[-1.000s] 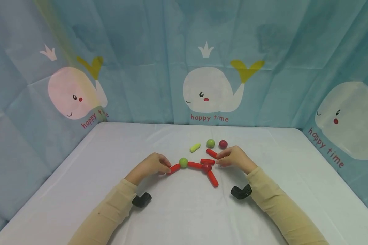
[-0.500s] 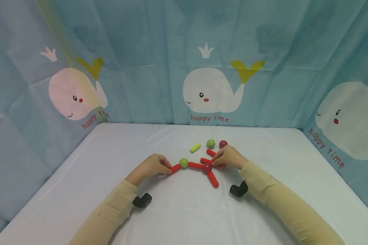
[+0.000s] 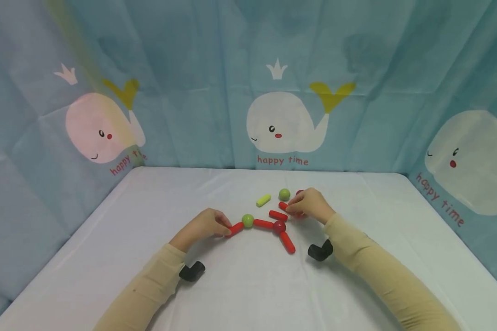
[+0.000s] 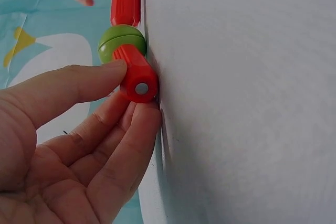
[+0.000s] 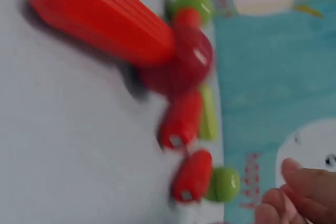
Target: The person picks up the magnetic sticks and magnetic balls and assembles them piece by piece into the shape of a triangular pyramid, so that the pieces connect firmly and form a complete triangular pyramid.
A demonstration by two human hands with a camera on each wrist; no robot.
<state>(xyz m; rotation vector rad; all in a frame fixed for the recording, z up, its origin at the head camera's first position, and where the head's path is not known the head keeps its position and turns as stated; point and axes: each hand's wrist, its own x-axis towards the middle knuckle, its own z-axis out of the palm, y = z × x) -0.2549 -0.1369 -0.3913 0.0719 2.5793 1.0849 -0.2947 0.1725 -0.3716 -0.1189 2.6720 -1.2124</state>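
Note:
My left hand [image 3: 205,225] pinches a red magnetic stick [image 4: 137,80] between thumb and fingers; a metal disc shows at its near end. That stick meets a green ball [image 3: 247,220], then a second red stick [image 3: 263,224] runs to a red ball [image 3: 279,226]. Another red stick [image 3: 287,242] points from this ball toward the near side. Just behind the ball lies a loose red stick [image 3: 278,215]. My right hand [image 3: 312,204] hovers by a further red stick [image 3: 283,206], partly hidden; in the right wrist view its bent fingers stand apart from the sticks.
Behind the chain lie a yellow-green stick [image 3: 263,200], a second green ball [image 3: 284,194] and a red ball [image 3: 300,192] mostly covered by the right hand. Black wrist devices [image 3: 320,251] hang under both forearms. A whale-print curtain [image 3: 182,115] borders the white table [image 3: 149,202].
My right hand moved left over the loose red stick by the red ball, then back and away from it. That stick lies slightly farther back. The left hand keeps its place.

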